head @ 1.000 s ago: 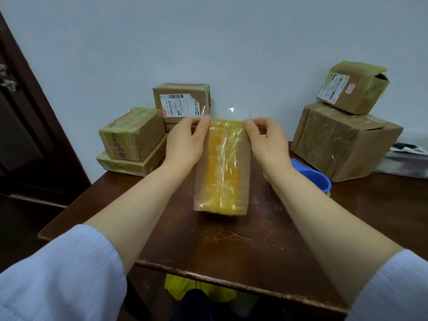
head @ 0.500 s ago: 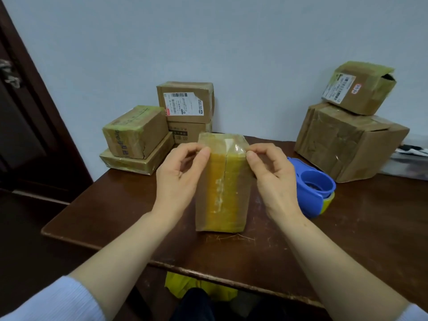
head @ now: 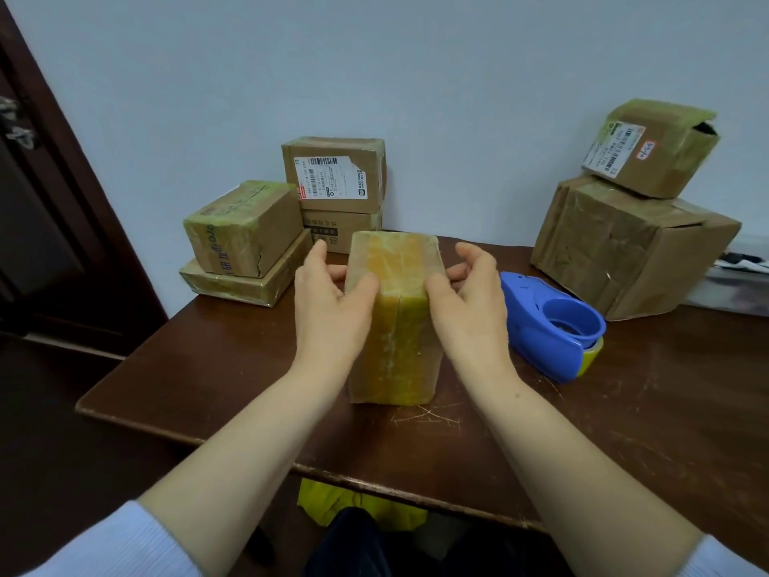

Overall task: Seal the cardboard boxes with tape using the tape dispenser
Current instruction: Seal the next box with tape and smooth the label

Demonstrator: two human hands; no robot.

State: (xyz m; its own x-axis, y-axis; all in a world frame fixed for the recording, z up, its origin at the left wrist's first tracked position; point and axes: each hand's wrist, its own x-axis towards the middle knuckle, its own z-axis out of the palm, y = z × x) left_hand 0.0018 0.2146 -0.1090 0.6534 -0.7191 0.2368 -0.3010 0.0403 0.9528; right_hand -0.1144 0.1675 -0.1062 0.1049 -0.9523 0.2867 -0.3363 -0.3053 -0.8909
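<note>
Mid-table (head: 233, 368), L hand (head: 328, 314), R hand (head: 470, 314) grip box (head: 395, 343)

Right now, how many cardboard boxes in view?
7. Taped box at centre; left stack: flat box, green-taped box on top; back stack: labelled box over lower box; right: large box, small tilted box on top. Others may hide behind.

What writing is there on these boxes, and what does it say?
None reads clearly.
Shipping label, rear box: barcode and print, too blurred.
Box beneath it: dark print, unreadable.
Left box: blue lettering, unreadable.
Top right box: label and red sticker, too blurred.
Held box: none visible.
</note>
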